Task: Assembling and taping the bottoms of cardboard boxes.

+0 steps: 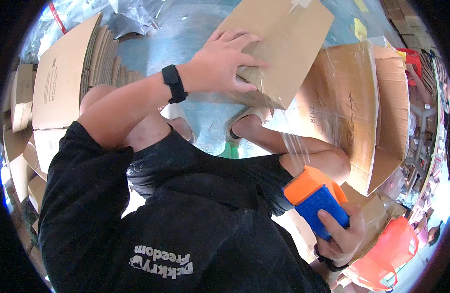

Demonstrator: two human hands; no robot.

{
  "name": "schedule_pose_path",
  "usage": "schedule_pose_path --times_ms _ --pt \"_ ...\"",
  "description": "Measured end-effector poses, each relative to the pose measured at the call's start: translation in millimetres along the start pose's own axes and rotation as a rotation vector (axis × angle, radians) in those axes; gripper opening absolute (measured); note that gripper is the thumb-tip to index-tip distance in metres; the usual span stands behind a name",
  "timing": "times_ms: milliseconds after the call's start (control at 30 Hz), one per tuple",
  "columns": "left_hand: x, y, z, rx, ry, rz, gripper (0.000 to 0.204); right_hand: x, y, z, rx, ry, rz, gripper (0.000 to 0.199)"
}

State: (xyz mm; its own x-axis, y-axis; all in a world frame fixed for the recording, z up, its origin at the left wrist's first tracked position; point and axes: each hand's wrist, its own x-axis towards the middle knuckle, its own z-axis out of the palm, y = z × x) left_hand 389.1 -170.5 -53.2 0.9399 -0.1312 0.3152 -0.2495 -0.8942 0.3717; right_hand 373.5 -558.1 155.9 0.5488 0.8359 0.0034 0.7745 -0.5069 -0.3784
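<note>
A brown cardboard box (293,41) is tilted in front of me at the top of the view. My left hand (227,61) lies on its near left side, fingers spread out, a black band on the wrist. Down at the right, beside my knee, my right hand (344,234) is closed round an orange and blue tape dispenser (317,202). A strip of clear tape (294,141) stretches from the dispenser's toothed front up to the box.
A stack of flattened cartons (64,78) stands at my left. To my right is a large open carton (344,117), with a red bag (386,254) lower down. Clear plastic sheeting (132,17) lies at the far left. Something green (230,150) shows near my feet.
</note>
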Motion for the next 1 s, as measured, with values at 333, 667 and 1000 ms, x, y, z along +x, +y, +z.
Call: schedule_pose_path --times_ms 333,667,1000 --pt "3 3 -1 0.047 -0.013 0.020 0.058 -34 -6 31 -0.001 0.103 -0.028 0.049" --pt "-7 3 3 0.266 -0.057 0.116 0.080 -99 -6 10 0.119 0.241 0.004 0.044" --pt "-24 63 22 0.267 -0.092 0.336 0.068 -63 12 -26 -0.191 0.174 -0.056 0.054"
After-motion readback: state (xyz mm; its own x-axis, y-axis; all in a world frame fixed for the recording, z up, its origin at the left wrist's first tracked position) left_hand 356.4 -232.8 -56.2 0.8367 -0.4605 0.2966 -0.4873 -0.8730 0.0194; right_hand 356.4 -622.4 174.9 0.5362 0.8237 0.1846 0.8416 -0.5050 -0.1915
